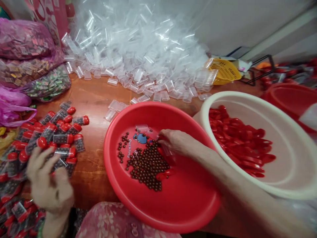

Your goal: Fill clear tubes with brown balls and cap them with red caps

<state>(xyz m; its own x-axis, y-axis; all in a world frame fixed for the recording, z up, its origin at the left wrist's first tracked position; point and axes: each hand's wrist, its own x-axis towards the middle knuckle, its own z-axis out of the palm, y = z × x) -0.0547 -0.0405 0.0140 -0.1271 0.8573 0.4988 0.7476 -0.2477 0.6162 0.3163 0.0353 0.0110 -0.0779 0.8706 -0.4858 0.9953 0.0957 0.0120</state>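
Note:
My left hand [48,180], slightly blurred, is over a heap of filled clear tubes with red caps [63,138]. Its fingers are spread and no object shows in them. Inside the red basin [190,205], my right hand [174,142] has its fingers closed on a clear plastic tube [169,150], partly hidden by the hand. Just left of that hand lie many small brown balls [148,162] on the basin floor. A small red piece [165,174] rests among them, and another clear tube [142,128] lies near the far side.
A big pile of empty clear tubes [138,43] covers the back of the wooden table [92,96]. At right stands a cream tub [284,165] holding red plastic parts [237,138]. Pink bags of small packets [24,43] sit far left, and a yellow basket [225,71] behind.

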